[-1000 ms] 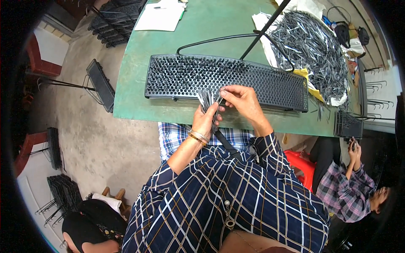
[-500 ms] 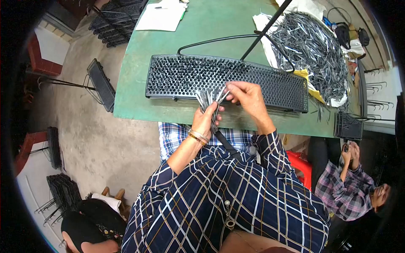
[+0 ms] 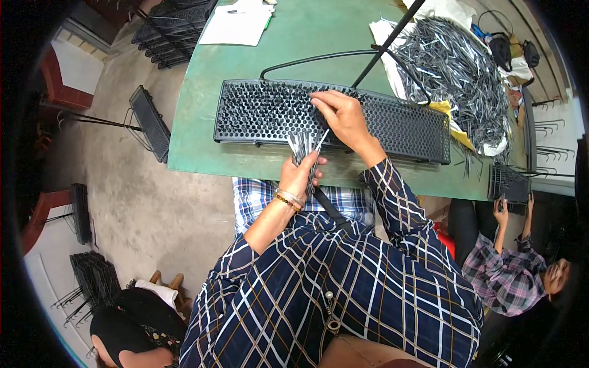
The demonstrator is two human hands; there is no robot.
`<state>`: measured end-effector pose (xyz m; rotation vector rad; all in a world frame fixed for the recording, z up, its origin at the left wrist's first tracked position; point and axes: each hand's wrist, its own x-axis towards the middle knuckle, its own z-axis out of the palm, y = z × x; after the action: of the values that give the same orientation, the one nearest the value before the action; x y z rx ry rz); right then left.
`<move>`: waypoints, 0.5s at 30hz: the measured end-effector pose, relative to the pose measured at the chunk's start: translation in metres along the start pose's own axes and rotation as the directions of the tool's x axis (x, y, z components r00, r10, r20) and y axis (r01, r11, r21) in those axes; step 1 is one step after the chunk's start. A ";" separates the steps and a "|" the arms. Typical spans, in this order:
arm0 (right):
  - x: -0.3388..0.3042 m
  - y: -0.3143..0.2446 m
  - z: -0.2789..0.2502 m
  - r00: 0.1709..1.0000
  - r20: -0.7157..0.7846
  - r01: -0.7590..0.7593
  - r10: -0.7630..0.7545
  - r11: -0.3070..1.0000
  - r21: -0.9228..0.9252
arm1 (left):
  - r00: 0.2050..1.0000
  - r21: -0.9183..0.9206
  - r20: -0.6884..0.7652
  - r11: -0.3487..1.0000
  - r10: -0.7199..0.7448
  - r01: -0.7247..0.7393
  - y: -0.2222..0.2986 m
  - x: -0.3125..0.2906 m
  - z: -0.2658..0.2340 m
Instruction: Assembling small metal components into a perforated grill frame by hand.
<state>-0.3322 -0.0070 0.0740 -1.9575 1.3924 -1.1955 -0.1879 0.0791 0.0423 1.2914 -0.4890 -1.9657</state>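
Just below the near edge of a long black perforated rack (image 3: pixel 402 127), my left hand (image 3: pixel 297 175) is closed round a fanned bundle of thin grey, shiny strips (image 3: pixel 300 146). My right hand (image 3: pixel 346 121) is over the middle of the rack, its fingers pinched together at the holes. Whatever lies between those fingertips is hidden. Dark tips (image 3: pixel 261 107) stick up from many holes on the rack's left side, while the right side shows bare holes. A black wire handle rises from the rack's far edge.
A big heap of loose grey strips (image 3: pixel 451 67) lies on white sacking at the right of the green table (image 3: pixel 196 147). Paper sheets (image 3: pixel 236 26) lie at the far left. A co-worker (image 3: pixel 506 270) handles another rack (image 3: pixel 510 183) at right. More racks stand on the floor at left.
My right hand has moved up and left, from the tips of the bundle to the rack's holes. My left hand stays in place. The co-worker's hands have reached up to the other rack.
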 end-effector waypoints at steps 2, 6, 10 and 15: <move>-0.002 0.005 0.002 0.995 -0.008 0.102 -0.103 0.992 -0.077 | 1.000 0.011 -0.003 1.000 0.005 -0.005 0.002 -0.001 0.002; -0.001 -0.003 0.004 0.974 0.034 0.225 -0.223 0.951 -0.213 | 1.000 -0.003 -0.013 1.000 0.011 -0.011 -0.001 0.002 0.001; -0.001 -0.004 0.007 0.966 0.096 0.258 -0.241 0.930 -0.261 | 1.000 0.010 -0.010 1.000 0.013 -0.013 0.001 0.000 0.002; -0.006 -0.006 0.005 0.993 0.020 0.116 -0.115 0.958 -0.263 | 0.999 -0.010 0.003 0.999 -0.045 0.045 0.006 -0.003 0.003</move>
<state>-0.3258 -0.0001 0.0737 -2.2496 1.5192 -1.1004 -0.1878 0.0771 0.0500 1.3044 -0.4546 -2.0051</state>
